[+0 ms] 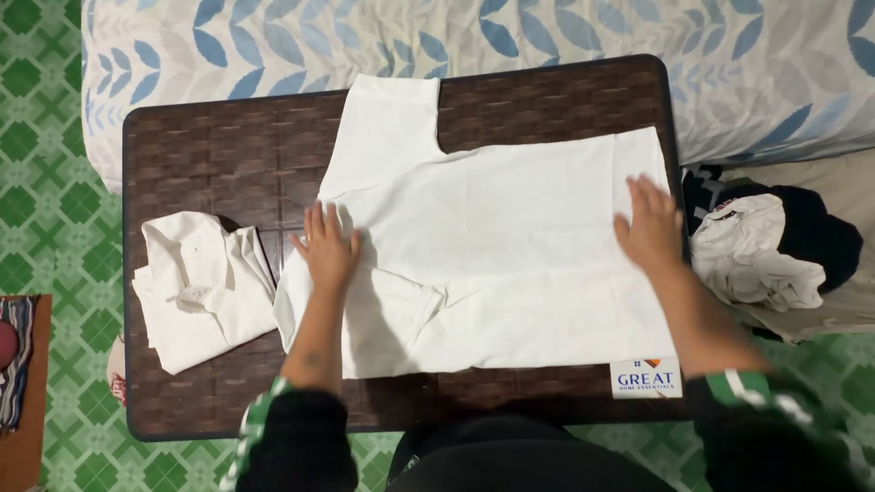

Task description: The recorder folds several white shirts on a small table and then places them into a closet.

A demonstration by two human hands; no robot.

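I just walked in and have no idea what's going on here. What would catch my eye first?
First, the big white shirt spread flat across the dark brown table, with the left hand and right hand pressed open on it. To its left lies a folded white shirt. Off the table's right edge is a heap of dark and white clothes.

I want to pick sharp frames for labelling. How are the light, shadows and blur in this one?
Head view: even indoor light, no glare; the white shirt looks bright but keeps its folds. Soft shadows fall beside the left hand and forearm. The right hand and its sleeve are slightly motion-blurred; the table is sharp.
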